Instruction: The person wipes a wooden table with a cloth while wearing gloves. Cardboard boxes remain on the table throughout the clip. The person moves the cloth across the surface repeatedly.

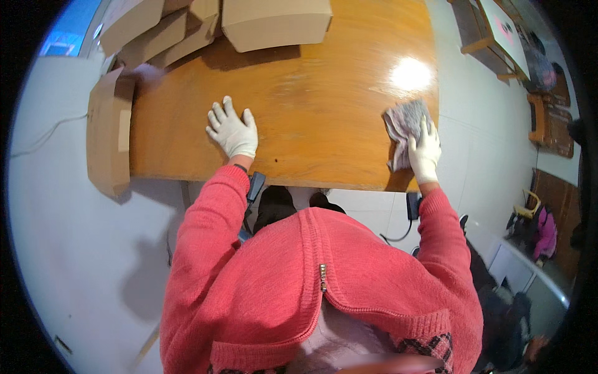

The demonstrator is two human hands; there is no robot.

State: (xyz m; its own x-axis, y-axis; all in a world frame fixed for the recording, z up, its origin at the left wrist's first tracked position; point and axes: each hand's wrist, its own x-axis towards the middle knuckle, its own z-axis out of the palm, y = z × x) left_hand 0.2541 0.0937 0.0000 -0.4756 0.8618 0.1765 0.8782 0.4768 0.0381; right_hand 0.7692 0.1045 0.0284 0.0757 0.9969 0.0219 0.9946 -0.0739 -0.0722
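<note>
A wooden table [317, 135] with a worn, glossy top lies before me. My left hand [233, 131], in a white glove, rests on it palm down with the fingers spread and nothing in them. Near the table's right edge my right hand [425, 154], gloved too, presses on a crumpled grey cloth [405, 124]. The fingers lie over the cloth's right side, and its folds spread out to the left of the hand.
Several cardboard boxes [275, 23] are grouped at the back left. Another cardboard box [108, 135] stands along the left edge. Dark devices with cables [413, 205] hang near my wrists. Off to the right are a white-topped table [504, 32], a wooden chair [539, 119] and a person [500, 318].
</note>
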